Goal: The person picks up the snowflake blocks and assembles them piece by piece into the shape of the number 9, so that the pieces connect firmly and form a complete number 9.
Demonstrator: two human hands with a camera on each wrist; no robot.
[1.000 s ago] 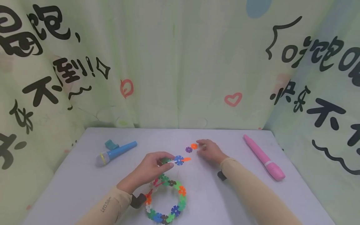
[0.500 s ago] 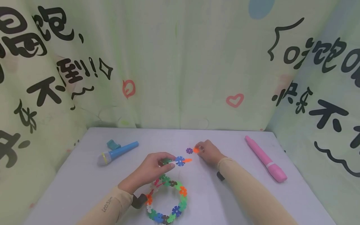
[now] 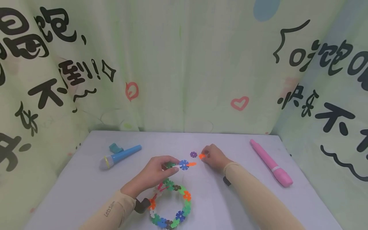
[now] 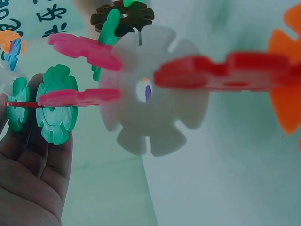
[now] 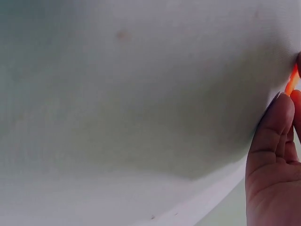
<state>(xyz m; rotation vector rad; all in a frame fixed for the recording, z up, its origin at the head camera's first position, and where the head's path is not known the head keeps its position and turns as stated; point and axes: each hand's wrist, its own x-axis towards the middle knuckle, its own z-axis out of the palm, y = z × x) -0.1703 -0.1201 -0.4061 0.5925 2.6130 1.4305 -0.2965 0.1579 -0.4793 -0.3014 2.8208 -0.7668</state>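
Observation:
My left hand grips the free end of a chain of slotted snowflake discs. A blue disc and an edge-on orange disc stick out past its fingertips. From that hand the chain runs down to a many-coloured ring of discs. In the left wrist view a white disc joins two pink discs and a red disc, and green discs lie by the fingers. My right hand pinches a single orange disc; its edge also shows in the right wrist view.
A loose purple disc lies on the white table between the hands. Back left are a blue toy microphone and a teal piece. A pink microphone-shaped toy lies at right. Printed curtains surround the table.
My right hand has closed its fingers on the loose orange disc and drawn it slightly away from the purple one. The left hand and its chain have stayed nearly still.

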